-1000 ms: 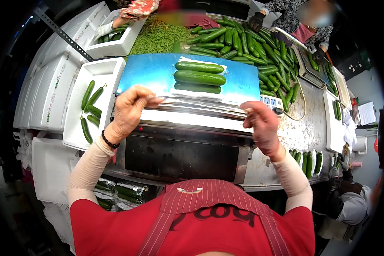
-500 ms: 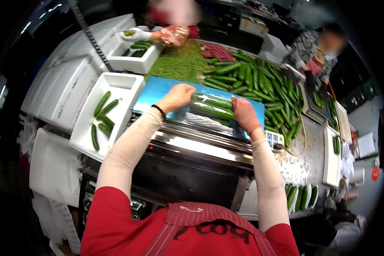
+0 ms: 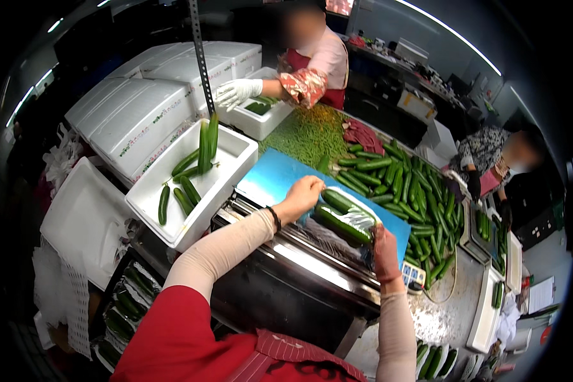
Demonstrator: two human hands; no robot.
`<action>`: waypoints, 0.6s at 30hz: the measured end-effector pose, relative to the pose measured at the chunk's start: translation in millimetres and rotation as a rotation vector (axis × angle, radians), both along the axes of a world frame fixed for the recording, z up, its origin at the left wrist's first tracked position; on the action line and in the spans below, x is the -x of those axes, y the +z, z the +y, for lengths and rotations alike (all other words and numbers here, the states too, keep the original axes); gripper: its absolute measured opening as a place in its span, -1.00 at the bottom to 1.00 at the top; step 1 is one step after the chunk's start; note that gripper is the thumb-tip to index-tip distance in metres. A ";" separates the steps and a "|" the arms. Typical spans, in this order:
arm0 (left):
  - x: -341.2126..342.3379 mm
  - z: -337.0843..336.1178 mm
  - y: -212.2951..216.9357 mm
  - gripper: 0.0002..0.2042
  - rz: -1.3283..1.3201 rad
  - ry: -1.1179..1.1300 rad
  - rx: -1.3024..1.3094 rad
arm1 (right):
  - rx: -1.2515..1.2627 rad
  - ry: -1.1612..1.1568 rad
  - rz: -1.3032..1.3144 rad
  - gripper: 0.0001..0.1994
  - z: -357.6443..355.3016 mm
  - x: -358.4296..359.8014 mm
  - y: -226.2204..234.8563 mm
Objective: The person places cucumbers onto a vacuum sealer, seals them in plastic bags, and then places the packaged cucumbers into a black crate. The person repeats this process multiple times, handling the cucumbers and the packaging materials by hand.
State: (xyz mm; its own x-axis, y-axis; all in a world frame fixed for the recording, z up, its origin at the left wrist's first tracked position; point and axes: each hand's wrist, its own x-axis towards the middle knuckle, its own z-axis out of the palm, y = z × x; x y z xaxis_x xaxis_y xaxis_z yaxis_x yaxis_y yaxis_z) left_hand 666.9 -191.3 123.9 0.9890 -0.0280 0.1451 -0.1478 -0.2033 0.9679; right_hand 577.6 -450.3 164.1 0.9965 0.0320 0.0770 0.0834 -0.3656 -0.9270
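In front of me a pack of two cucumbers (image 3: 342, 223) under shiny clear plastic film (image 3: 361, 220) lies over the near edge of a blue board (image 3: 275, 173). My left hand (image 3: 304, 196) is closed in a pinch at the pack's left end, where the film is hard to make out. At the right end, the fingers of my right hand (image 3: 386, 249) are closed on the gathered film. Below the pack runs the metal edge of a wrapping machine (image 3: 312, 256).
A white foam box (image 3: 148, 213) at left holds several cucumbers; two more stand upright above them. Beyond it, a co-worker's white-gloved hand (image 3: 235, 93) is open. Green beans (image 3: 305, 137) and a large cucumber heap (image 3: 420, 197) lie behind the board. A power strip (image 3: 414, 275) sits at right.
My view has swung, so the scene sits lower and tilted. The film over the cucumbers looks more bunched at the right. The co-worker's gloved hand has emptied, and two cucumbers have appeared above the foam box.
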 end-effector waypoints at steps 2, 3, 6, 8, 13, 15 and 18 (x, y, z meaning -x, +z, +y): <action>7.6 3.5 -3.4 -0.74 -0.141 -0.014 -0.065 | 0.080 0.035 -0.061 -0.49 -4.3 3.2 -3.8; 15.1 1.3 5.8 -0.74 -0.059 -0.052 0.073 | 0.036 0.036 -0.075 -0.49 -2.4 5.9 -5.8; 22.5 -0.6 13.2 -0.76 -0.108 -0.058 0.175 | -0.052 0.032 -0.055 -0.49 -1.0 8.3 -10.4; 24.7 6.5 14.4 -0.79 -0.203 0.001 0.118 | -0.073 0.046 -0.093 -0.48 9.3 11.2 -9.7; 84.9 -3.0 48.6 -0.78 -0.250 0.016 0.238 | -0.067 -0.139 -0.159 -0.45 30.5 69.8 25.1; 118.9 -8.3 71.1 -0.81 -0.280 0.029 0.277 | -0.017 -0.223 -0.176 -0.45 25.8 100.0 25.7; 156.5 -19.7 83.9 -0.85 -0.307 0.007 0.278 | 0.071 -0.258 -0.273 -0.47 20.3 141.4 22.7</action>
